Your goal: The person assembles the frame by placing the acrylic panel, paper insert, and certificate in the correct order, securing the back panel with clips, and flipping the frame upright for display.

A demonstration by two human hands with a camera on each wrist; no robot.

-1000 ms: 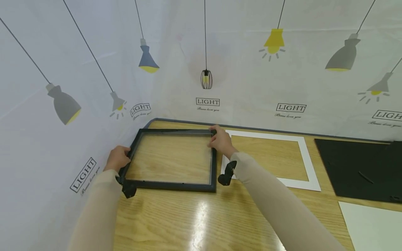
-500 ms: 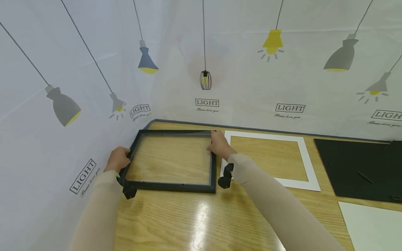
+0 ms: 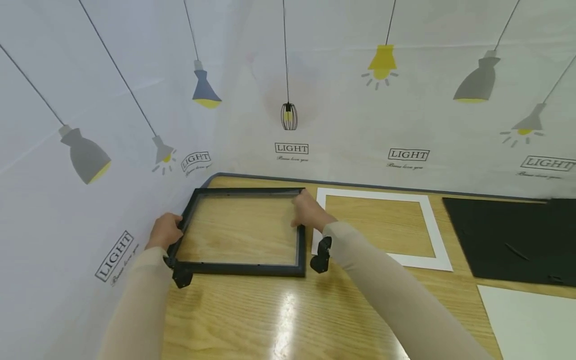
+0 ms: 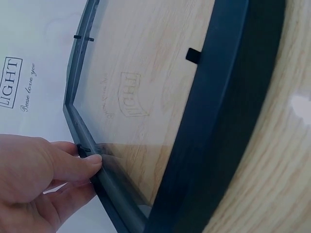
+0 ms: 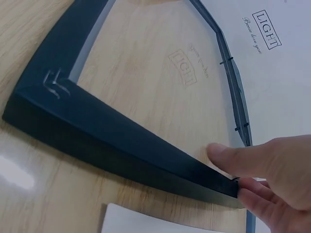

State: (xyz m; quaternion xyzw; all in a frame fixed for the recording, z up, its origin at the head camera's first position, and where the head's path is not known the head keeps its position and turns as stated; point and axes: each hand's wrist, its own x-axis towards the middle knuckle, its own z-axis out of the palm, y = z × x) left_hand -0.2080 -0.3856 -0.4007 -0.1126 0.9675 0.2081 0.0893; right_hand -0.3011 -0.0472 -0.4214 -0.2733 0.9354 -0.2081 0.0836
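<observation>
A black picture frame (image 3: 238, 269) with a clear pane (image 3: 247, 230) lies at the back left of the wooden table. My left hand (image 3: 164, 231) pinches its left side; in the left wrist view the thumb (image 4: 90, 165) presses the inner edge and the fingers go round the outside. At the far part of the right side, my right hand (image 3: 310, 210) grips the rail. The right wrist view has that thumb (image 5: 218, 153) over the inner edge, with fingertips against the outer face. Small black tabs (image 4: 193, 55) stick out from the frame's inner edge.
Right of the frame lies a white mat board (image 3: 443, 257) with a cut-out window. Further right are a black backing board (image 3: 495, 240) and a white sheet (image 3: 531, 320). A wall covering (image 3: 342, 125) printed with lamps rises behind and to the left.
My right hand has slid a little nearer along the frame's right side from the far corner. The left hand keeps its hold. The head view has shifted slightly.
</observation>
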